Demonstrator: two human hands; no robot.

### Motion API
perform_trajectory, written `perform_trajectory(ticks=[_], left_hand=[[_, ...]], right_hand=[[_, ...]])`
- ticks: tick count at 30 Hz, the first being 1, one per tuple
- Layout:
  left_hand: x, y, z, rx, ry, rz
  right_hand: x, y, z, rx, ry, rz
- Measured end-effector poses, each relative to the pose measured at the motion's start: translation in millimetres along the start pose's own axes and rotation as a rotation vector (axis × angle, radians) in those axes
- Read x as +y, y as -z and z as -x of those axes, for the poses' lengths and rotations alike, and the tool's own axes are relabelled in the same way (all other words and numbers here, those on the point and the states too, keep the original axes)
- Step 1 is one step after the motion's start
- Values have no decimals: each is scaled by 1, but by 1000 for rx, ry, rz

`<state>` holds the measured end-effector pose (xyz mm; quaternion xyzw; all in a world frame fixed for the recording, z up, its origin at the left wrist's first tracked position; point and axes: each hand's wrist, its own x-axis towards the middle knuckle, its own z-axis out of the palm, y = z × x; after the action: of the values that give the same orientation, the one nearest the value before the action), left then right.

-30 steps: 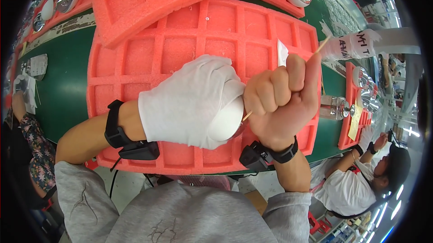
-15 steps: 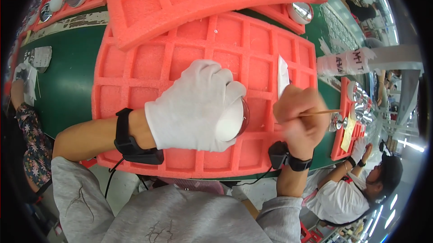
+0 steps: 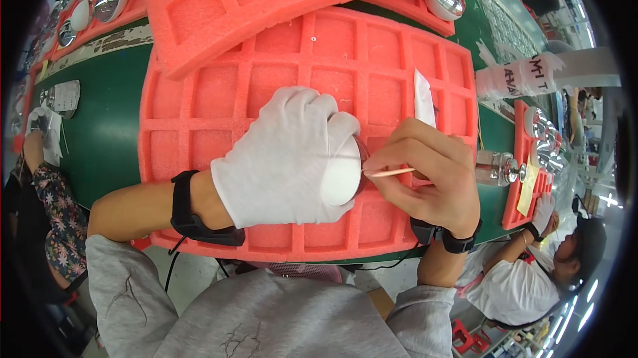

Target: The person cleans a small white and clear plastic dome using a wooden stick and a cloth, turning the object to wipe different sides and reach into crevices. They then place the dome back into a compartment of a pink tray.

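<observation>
My left hand [image 3: 282, 158], in a white glove, is wrapped round a white dome-shaped shell [image 3: 341, 181]. A dark, glassy rim shows along the shell's right side. My bare right hand [image 3: 435, 175] pinches a thin wooden stick [image 3: 393, 172], its end close against that rim; the fingertips hide whether it touches. Both hands are over a red foam tray [image 3: 369, 241] with square compartments. Right of my left hand's shell, a folded white paper or cloth [image 3: 423, 100] lies on the tray.
Another red foam tray [image 3: 266, 9] lies overlapping the far side. A clear bottle with a metal top [image 3: 497, 168] stands at the right. Mirrored domes [image 3: 110, 4] fill a tray at far left; another dome [image 3: 444, 3] sits at the back. Co-workers sit on both sides.
My right hand has moved left to the shell, bringing the stick's end to its rim. My left hand still grips the shell. The bottle at the right has come into fuller view.
</observation>
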<state>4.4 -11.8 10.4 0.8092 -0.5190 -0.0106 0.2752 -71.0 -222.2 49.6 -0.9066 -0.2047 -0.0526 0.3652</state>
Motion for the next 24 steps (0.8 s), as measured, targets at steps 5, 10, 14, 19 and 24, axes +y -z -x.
perform_trajectory(ticks=[5, 10, 14, 19, 24], left_hand=[[-2, -2, -1, -60, -43, -53], [-1, -5, -1, -15, -13, -58], [-1, -8, -2, 97, -79, -11], [0, -4, -3, 83, -84, -38], [1, -3, -3, 82, -74, -44]], right_hand=[[3, -8, -1, 5, -7, -35], [6, -8, -2, -56, -44, -216], [9, -7, -1, -98, -47, -326], [12, -7, -1, -108, 6, -419], [11, -6, -1, -125, 14, -493]])
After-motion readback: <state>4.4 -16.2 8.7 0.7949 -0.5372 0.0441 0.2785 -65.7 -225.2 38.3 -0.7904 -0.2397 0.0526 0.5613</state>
